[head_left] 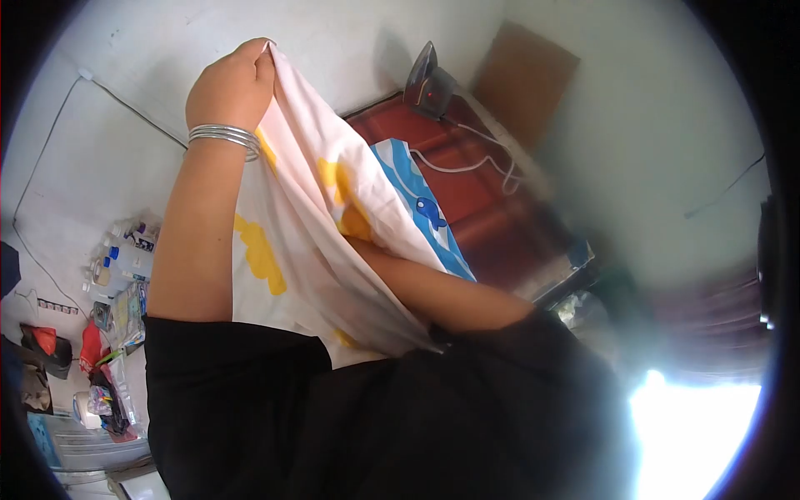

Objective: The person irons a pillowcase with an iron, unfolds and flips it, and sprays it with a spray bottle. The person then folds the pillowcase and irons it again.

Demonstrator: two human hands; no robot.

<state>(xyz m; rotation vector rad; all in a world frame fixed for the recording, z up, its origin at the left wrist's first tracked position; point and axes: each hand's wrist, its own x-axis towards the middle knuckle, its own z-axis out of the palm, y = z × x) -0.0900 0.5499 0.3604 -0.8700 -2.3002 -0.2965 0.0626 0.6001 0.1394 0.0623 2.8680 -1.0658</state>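
Observation:
My left hand (236, 87), with silver bangles at its wrist, is raised and pinches the top corner of a light pink cloth (312, 137) with yellow patches. The cloth hangs in folds below the fingers. A blue wavy border with a small whale-like figure runs along its right edge. My right forearm (450, 292) reaches in behind the folds, so the right hand is hidden by the cloth. Beyond it, an iron (429, 87) stands on its heel at the far end of a red checked ironing surface (492, 217).
The iron's white cord (458, 169) loops over the red surface. A brown board (527, 79) leans against the wall behind. Several bottles (125, 254), bags and packets crowd the left side. Bright light (696, 433) glares at the lower right beside a purplish curtain (700, 321).

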